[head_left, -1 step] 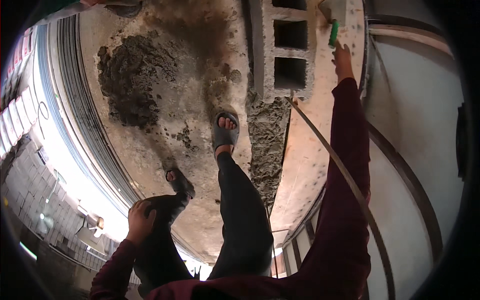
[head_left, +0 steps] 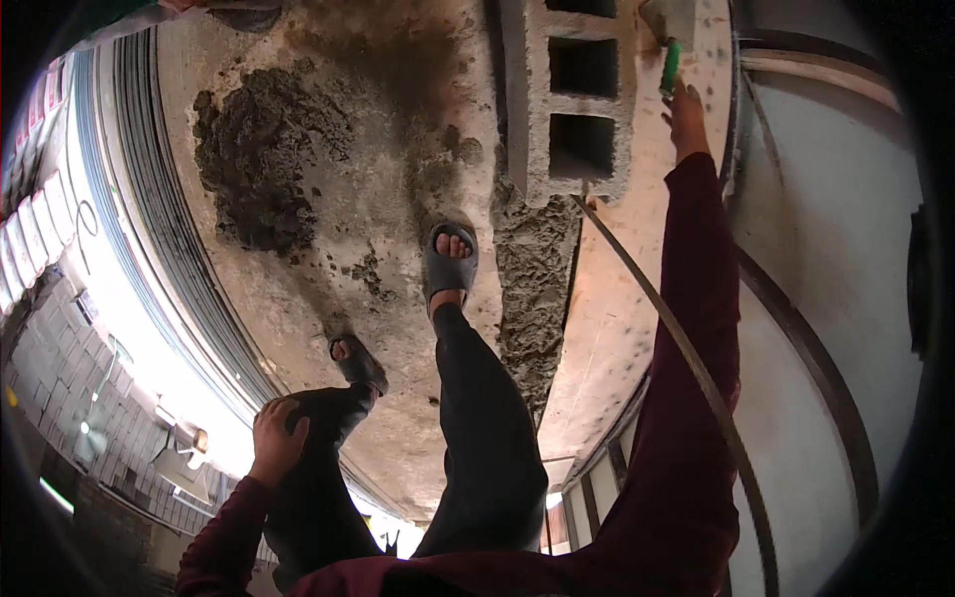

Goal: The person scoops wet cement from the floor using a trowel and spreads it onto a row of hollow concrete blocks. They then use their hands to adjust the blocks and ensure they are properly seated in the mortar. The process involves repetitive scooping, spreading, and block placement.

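Note:
A trowel lies at the far right, its green handle (head_left: 671, 67) pointing back toward me and its blade (head_left: 668, 20) partly cut off by the picture's edge. My right hand (head_left: 686, 114) reaches out to the handle's near end, fingers stretched and apart; they meet or nearly meet it, without wrapping round it. Beside it, a grey hollow concrete block (head_left: 538, 149) rests at the far end of a strip of wet mortar (head_left: 537, 298). On my bent left knee lies my left hand (head_left: 280, 438), fingers spread over the dark trousers, holding nothing.
A dark mortar heap (head_left: 264, 149) covers part of the concrete floor (head_left: 398, 348) at left. A pale spotted board (head_left: 597, 328) runs along the mortar strip. A thin curved strip (head_left: 686, 343) crosses in front of my right arm. Ridged shutter-like metal (head_left: 149, 149) borders the left side.
The view has shifted very slightly. My right fingers sit a little closer to the trowel handle's end. My left hand stays on the knee.

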The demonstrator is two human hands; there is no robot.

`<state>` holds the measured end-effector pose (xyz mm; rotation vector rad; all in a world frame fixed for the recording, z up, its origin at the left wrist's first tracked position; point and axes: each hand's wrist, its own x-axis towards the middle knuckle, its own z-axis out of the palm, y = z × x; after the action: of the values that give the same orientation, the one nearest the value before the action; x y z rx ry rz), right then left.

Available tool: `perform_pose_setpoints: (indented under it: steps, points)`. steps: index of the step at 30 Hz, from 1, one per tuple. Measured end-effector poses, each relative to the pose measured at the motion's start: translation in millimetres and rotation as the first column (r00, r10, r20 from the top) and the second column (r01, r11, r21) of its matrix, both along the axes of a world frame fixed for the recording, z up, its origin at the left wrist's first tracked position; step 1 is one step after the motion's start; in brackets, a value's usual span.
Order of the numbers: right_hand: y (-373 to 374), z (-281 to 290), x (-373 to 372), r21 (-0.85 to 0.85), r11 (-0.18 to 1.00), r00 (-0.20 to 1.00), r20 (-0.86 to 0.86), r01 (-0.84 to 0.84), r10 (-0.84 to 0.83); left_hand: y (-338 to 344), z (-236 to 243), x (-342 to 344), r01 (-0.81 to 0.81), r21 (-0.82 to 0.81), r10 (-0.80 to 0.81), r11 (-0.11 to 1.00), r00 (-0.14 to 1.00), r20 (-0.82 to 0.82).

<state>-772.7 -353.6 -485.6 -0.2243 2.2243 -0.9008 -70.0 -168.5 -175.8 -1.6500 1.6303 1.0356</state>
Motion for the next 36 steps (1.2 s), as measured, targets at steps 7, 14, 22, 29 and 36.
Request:
perform_pose_setpoints:
  steps: [7,14,22,29,36]
  points:
    - [-5,-7,-59,-0.358,0.918,0.932,0.362,0.171,-0.033,-2,-25,-23,-0.022,0.043,0.026,0.999,0.995,-0.097]
    - [172,100,73,-0.484,0.7,0.773,0.616,0.524,-0.152,15,48,-4,-0.001,0.064,0.004,0.998,0.999,-0.041]
    - [397,278,261,-0.129,0.473,0.389,0.769,0.872,-0.507,47,37,88,0.117,0.007,-0.114,0.993,0.978,-0.173]
    - [360,363,502,0.164,0.896,0.759,0.481,0.413,-0.438,79,-74,131,0.151,-0.01,-0.133,0.988,0.831,-0.54]
    - [227,143,676,0.257,0.965,0.789,0.585,0.041,-0.189,104,-47,200,0.416,0.295,-0.171,0.86,0.781,-0.601]
